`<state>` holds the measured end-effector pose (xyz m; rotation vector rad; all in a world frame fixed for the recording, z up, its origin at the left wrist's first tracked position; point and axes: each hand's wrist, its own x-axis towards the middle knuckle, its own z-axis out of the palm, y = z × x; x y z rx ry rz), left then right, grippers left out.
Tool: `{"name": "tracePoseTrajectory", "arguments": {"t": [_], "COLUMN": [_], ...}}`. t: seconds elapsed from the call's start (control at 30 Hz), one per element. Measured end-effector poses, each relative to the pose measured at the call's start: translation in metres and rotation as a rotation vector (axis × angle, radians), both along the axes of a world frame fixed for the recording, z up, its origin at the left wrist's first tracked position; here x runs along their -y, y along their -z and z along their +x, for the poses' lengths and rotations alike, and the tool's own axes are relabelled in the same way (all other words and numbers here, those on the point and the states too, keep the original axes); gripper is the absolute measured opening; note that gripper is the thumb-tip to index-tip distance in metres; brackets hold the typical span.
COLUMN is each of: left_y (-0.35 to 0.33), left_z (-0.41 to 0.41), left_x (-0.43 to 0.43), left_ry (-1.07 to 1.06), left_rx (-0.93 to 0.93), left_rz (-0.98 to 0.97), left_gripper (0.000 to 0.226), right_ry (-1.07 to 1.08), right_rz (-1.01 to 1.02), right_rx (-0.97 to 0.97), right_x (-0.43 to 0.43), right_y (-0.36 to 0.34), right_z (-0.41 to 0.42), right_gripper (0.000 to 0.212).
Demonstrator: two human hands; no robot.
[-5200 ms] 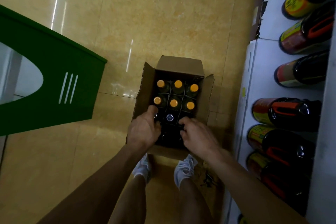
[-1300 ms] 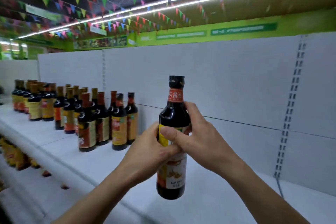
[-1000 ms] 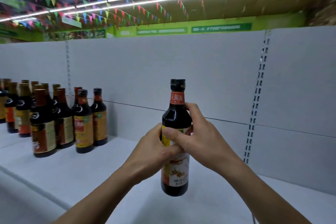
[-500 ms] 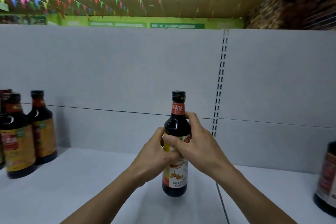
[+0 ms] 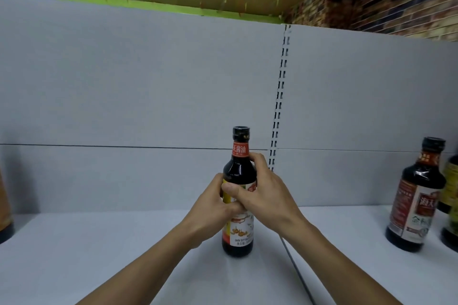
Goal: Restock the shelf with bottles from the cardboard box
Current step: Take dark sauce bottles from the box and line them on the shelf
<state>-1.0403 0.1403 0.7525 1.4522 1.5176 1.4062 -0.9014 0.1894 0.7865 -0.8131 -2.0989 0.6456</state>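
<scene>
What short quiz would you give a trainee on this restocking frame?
1. True or false: the left hand and the right hand both grip the soy sauce bottle.
2. In the picture, where does the held bottle lie relative to the slotted upright? A) left of it B) right of it C) straight in front of it
3. What colour is the held bottle's cap?
Key: 1 true; 2 A; 3 black.
</scene>
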Motion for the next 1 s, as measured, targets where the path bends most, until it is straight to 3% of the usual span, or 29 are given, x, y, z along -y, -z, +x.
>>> {"name": "tracePoseTrajectory", "arguments": {"t": [0.67,0.83,1.0], "left_y": [0.007,0.026,0.027], "left_z": [0.003,0.001,0.006], "left_x": [-0.049,-0.056,-0.060], "left_ry": [0.098,0.058,0.049], "left_rx": [-0.053,-0.077,-0.090], "left_rz": [-0.096,-0.115,-0.101], "left_gripper": [0.061,0.073,0.065], "right_ry": [0.100,0.098,0.069], "right_rz": [0.002,-0.006,-0.044], "right_rx": [0.019,0.023,0.002], "right_x": [-0.054,-0.063,-0.069], "right_y": [0.012,0.011,0.011], "right_z": [-0.003,-0.004,-0.003], "right_gripper": [0.072,0.076,0.078]}}
